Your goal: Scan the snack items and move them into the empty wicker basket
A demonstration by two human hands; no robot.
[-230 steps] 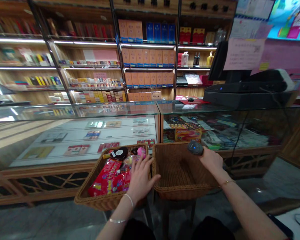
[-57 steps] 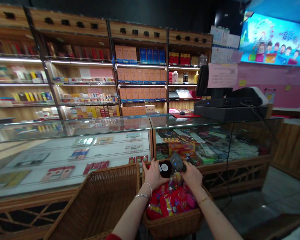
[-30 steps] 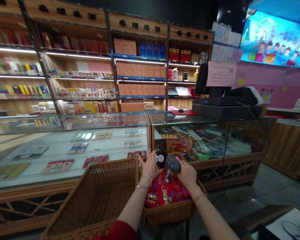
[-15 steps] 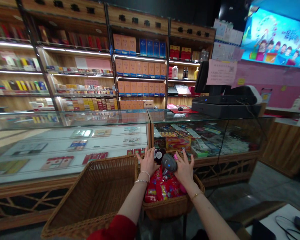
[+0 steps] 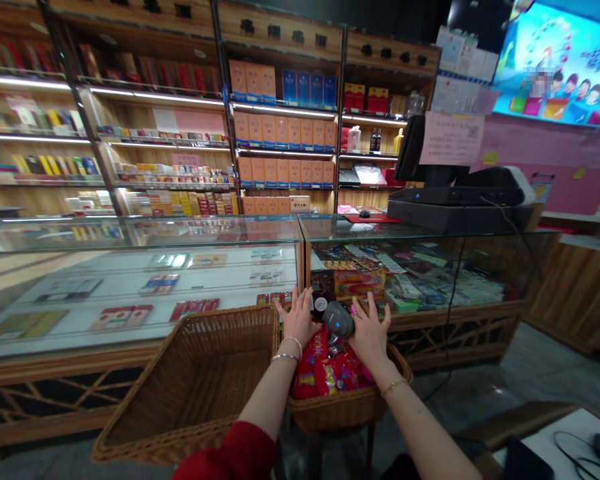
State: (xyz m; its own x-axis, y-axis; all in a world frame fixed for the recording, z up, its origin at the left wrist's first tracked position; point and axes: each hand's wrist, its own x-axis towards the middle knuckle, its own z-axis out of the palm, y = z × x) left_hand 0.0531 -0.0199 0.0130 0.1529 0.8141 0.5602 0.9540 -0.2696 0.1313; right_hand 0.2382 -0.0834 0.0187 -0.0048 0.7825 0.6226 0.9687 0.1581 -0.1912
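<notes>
Fingers splayed over a wicker basket of red packets

Left hand is open, fingers fanned, beside a dark round item with a pale label. Right hand also has its fingers stretched out; a grey handheld scanner, blue light showing, juts from beside it above the packets. Its handle is hidden, so whether it is gripped cannot be told. Another wicker basket stands just left. Behind runs a glass display case.
</notes>
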